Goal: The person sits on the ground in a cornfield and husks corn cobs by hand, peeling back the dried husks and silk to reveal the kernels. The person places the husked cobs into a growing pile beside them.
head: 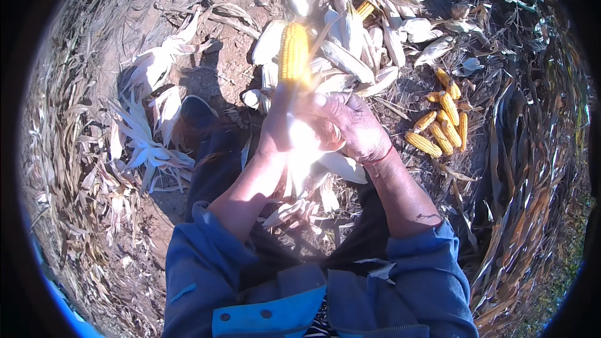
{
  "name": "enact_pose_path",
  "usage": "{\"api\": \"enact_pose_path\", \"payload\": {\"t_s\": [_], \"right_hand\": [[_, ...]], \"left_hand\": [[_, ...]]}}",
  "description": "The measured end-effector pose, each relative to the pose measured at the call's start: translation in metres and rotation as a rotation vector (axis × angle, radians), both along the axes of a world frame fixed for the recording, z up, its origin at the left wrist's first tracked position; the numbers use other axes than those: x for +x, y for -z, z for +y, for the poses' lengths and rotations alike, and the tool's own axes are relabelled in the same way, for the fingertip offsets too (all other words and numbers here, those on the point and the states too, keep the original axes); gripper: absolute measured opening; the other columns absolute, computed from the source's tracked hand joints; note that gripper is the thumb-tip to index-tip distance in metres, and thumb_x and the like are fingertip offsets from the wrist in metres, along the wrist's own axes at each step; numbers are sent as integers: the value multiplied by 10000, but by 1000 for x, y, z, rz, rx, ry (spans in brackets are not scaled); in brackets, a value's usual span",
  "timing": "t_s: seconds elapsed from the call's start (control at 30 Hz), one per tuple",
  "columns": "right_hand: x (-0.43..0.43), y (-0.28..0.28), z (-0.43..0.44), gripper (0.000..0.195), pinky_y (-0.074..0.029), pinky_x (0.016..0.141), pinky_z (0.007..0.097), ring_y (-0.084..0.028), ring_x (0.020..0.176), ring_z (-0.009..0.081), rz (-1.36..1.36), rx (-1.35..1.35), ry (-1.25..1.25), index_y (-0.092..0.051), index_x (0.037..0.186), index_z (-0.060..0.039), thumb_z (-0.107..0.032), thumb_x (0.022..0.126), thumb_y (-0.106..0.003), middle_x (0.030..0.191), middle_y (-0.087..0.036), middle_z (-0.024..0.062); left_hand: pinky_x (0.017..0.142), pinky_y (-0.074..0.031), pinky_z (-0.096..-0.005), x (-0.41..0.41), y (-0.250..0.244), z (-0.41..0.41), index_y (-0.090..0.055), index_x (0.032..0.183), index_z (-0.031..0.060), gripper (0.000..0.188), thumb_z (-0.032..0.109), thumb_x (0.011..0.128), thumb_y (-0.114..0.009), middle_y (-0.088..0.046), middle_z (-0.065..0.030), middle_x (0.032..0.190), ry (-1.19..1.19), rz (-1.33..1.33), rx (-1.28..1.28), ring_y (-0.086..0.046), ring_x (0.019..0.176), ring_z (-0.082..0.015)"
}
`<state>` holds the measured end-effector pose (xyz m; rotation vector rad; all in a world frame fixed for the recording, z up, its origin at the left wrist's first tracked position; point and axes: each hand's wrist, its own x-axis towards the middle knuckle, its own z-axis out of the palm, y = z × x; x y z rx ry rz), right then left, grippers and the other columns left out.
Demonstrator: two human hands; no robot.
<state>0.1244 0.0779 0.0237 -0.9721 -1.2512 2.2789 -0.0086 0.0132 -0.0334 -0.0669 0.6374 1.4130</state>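
Observation:
An ear of yellow corn [294,54] points away from me, its kernels bare along the upper part. My left hand [274,124] is wrapped around its lower end. Beside it, my right hand [361,126] has its fingers curled on the pale husk [300,169] at the base of the ear. The husk hangs down below both hands. Strong sunlight washes out the area between the hands, so the exact finger contact is hard to see there.
Unhusked ears [347,61] lie heaped on the soil ahead. To the right is a small pile of bare yellow ears [443,126]. Stripped husks [150,150] are scattered at left by my shoe [197,108]. Dry corn stalks [521,188] border the right side.

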Motion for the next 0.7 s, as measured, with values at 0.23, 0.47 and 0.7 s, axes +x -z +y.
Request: {"api": "enact_pose_path", "payload": {"t_s": [0.23,0.47,0.7], "right_hand": [[3,12,-18,332,-452,654,254,-520,691,84,49,113,-405,-646,807,-7,-322,905,-679,728,-585,-2],[30,22,23,486,-475,744,294,-580,824,142,-173,257,70,-608,1002,29,-401,825,-747,881,-634,63],[25,32,37,458,-511,766,293,-613,881,157,9,9,354,-527,1162,25,-208,832,-745,1004,-634,87]], "left_hand": [[642,-538,-267,-9,-7,13,-494,1202,52,386,103,866,-677,-620,-63,916,-64,596,-14,-610,694,-128],[936,-486,-308,7,7,12,-293,1443,66,782,-81,764,-653,-524,-138,1253,-128,1318,-42,-554,1129,-207],[938,-480,-352,32,-14,1,-359,1382,41,744,-44,720,-688,-528,-179,1205,208,1770,119,-567,1106,-268]]}}
